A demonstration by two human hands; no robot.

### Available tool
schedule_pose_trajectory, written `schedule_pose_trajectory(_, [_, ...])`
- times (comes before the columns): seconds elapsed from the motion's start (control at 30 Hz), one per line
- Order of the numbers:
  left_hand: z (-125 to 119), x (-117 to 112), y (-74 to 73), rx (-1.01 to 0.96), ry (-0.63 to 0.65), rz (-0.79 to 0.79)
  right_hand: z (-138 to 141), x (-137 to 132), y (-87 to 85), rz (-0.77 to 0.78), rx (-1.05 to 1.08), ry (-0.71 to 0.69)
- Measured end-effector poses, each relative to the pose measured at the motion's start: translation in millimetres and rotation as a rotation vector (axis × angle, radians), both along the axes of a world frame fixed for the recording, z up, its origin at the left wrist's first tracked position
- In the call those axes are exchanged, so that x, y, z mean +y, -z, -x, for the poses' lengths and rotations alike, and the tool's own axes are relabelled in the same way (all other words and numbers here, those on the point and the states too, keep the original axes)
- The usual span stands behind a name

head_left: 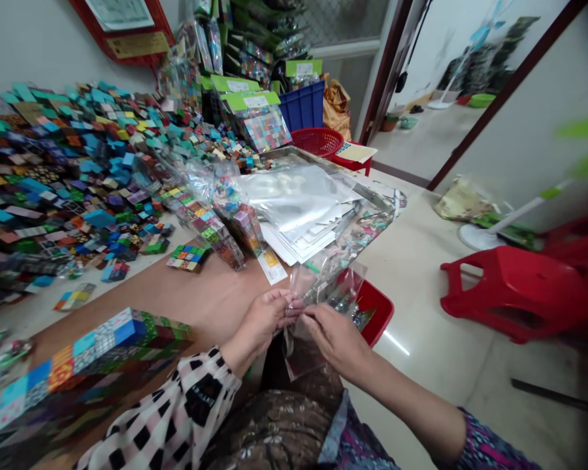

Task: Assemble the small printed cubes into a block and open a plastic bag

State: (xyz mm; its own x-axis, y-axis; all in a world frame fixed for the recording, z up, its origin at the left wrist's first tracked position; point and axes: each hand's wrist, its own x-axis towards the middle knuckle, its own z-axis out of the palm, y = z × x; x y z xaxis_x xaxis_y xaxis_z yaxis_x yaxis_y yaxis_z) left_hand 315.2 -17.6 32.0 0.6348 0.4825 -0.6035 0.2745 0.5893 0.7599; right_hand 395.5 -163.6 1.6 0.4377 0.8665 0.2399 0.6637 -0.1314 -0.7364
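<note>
My left hand and my right hand meet just off the table's near edge, both pinching a small clear plastic bag between them. The bag hangs open-mouthed and slack above my lap. Its contents cannot be made out. A long row of colourful printed cubes lies on the table left of my left forearm. A stack of clear and silvery bags lies on the table just beyond my hands.
A large heap of coloured cubes covers the table's left side. Packed bags with green headers stand at the back. A red basket sits below the table edge. A red stool lies on the floor right.
</note>
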Motion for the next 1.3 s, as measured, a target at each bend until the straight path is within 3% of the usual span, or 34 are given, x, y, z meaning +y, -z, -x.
schedule_pose_trajectory(0.17, [14.3, -5.2, 1.6, -0.005, 0.029, 0.026, 3.6, 9.1, 2.1, 0.081, 0.249, 0.184])
schedule_pose_trajectory(0.33, [20.8, -16.3, 5.0, -0.020, 0.084, -0.010, 9.7, 12.4, 0.8, 0.116, 0.333, 0.246])
schedule_pose_trajectory(0.67, [26.8, -24.6, 24.2, -0.043, 0.155, -0.176, 10.1, 8.1, -0.3, 0.116, 0.236, 0.180])
schedule_pose_trajectory(0.77, [29.3, -24.6, 28.5, -0.046, 0.188, -0.307, 10.9, 8.2, 0.3, 0.112, 0.264, 0.177])
schedule_pose_trajectory(1.07, [34.2, -30.1, 13.5, -0.041, 0.292, -0.773, 12.3, 12.9, 7.6, 0.163, 0.201, 0.253])
schedule_pose_trajectory(1.3, [33.4, -28.8, 18.5, -0.004, 0.219, -0.691, 17.6, 11.3, 13.5, 0.186, 0.124, 0.204])
